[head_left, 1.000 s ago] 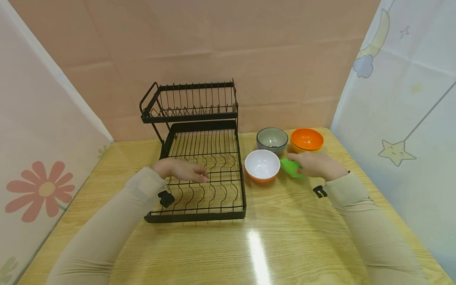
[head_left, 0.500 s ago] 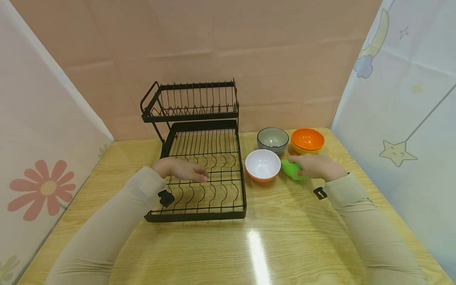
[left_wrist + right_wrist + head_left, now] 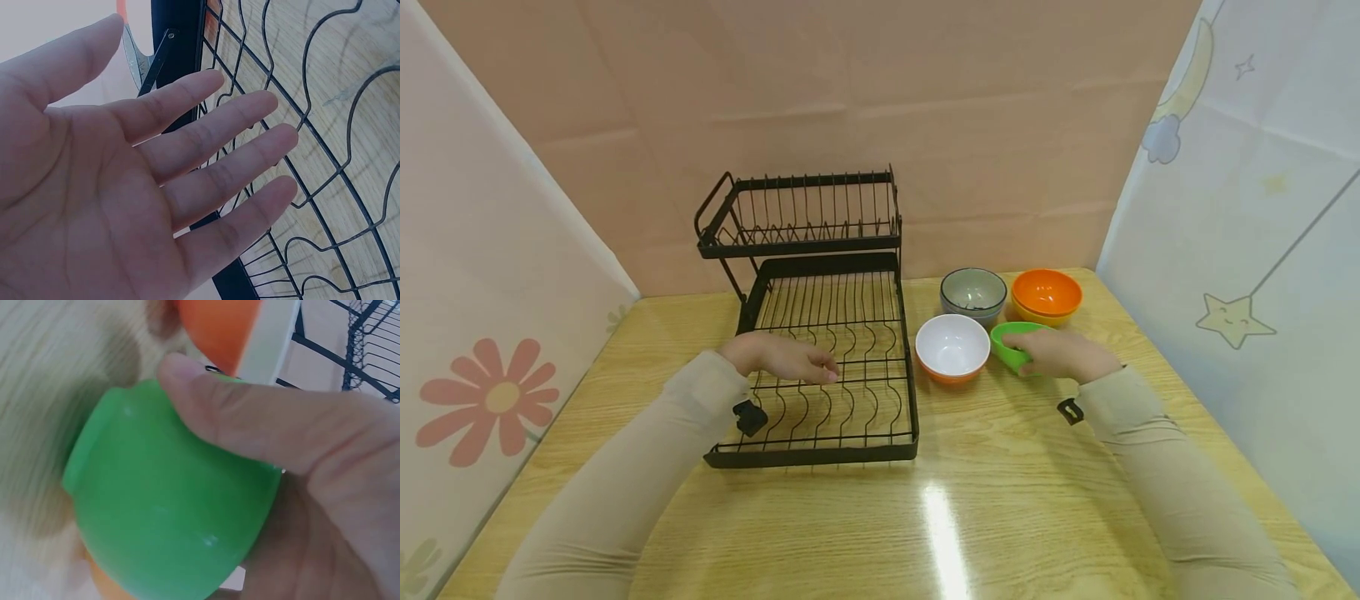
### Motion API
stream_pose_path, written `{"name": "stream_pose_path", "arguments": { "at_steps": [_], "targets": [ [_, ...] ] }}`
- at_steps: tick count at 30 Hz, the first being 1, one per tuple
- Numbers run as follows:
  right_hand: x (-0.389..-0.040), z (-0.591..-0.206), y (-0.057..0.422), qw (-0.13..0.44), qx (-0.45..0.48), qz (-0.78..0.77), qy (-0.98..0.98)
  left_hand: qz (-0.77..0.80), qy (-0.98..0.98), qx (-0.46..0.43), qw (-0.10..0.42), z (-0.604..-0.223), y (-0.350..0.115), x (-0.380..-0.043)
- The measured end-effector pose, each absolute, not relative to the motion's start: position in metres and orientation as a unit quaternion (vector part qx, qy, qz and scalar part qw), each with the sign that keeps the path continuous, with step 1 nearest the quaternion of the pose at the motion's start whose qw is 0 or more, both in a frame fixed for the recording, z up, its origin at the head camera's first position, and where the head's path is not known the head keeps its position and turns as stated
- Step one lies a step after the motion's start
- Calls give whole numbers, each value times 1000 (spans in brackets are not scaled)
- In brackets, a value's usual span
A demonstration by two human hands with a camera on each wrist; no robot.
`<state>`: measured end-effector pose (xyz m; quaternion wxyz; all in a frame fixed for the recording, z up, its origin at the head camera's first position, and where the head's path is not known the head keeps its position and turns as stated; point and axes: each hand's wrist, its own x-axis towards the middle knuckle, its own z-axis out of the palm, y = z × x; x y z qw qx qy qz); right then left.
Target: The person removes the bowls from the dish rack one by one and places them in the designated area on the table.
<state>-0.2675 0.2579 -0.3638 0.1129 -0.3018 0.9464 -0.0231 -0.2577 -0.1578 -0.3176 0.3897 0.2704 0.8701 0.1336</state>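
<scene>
My right hand point(image 3: 1060, 352) holds a green bowl point(image 3: 1009, 354) over the right part of the table. In the right wrist view the thumb lies along the outside of the green bowl point(image 3: 169, 500); the other fingers are partly hidden behind it. Just left of it sits a white bowl with an orange outside point(image 3: 952, 346). My left hand point(image 3: 786, 358) hovers over the lower tier of a black wire dish rack point(image 3: 811, 457) and holds nothing. Its fingers look extended and spread in the left wrist view, where the rack's wires point(image 3: 340, 169) run behind them.
Behind the green bowl stand grey bowls point(image 3: 973, 292) and an orange bowl point(image 3: 1047, 292) stacked on a yellow one. The rack's upper tier point(image 3: 801, 246) rises at the back. Patterned cloth walls point(image 3: 1262, 208) border the wooden table point(image 3: 820, 533).
The green bowl has tipped in my right hand, so its inside and rim show more. My left hand stays where it was, and the other bowls have not moved.
</scene>
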Motion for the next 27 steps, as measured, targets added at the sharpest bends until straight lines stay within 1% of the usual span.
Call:
{"name": "stream_pose_path", "arguments": {
  "at_steps": [9, 17, 27],
  "targets": [
    [-271, -373, 257, 147, -308, -34, 939, 135, 869, 275, 388, -319, -158, -258],
    [-273, -379, 259, 188, -277, -41, 941, 133, 868, 280, 389, -319, -158, -258],
    [-273, -379, 258, 199, -264, -39, 943, 140, 866, 281, 390, -320, -157, -259]
  ]
}}
